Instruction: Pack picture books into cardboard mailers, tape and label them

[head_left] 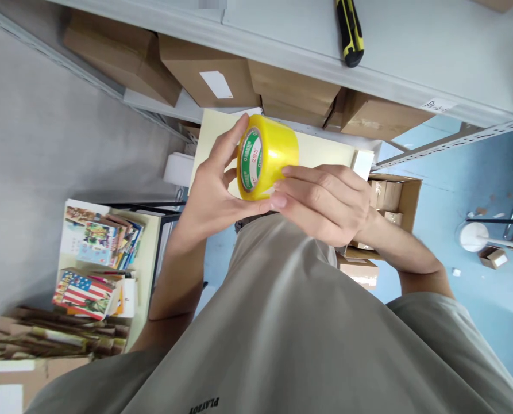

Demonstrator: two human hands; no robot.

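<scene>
A roll of yellow packing tape [273, 152] with a green and white core label is held in front of my chest by both hands. My left hand [211, 187] cups its labelled side, index finger raised along the rim and thumb under it. My right hand [325, 201] lies over the roll's outer face, fingertips pressed on the tape surface. My grey T-shirt [290, 322] fills the lower part of the view.
A grey shelf [411, 52] above carries a yellow and black utility knife [350, 31]. Cardboard boxes [204, 72] sit under it. A pale tabletop [316, 150] lies behind the roll. Books [96, 253] stand at the left, open cartons [394, 195] on the blue floor at the right.
</scene>
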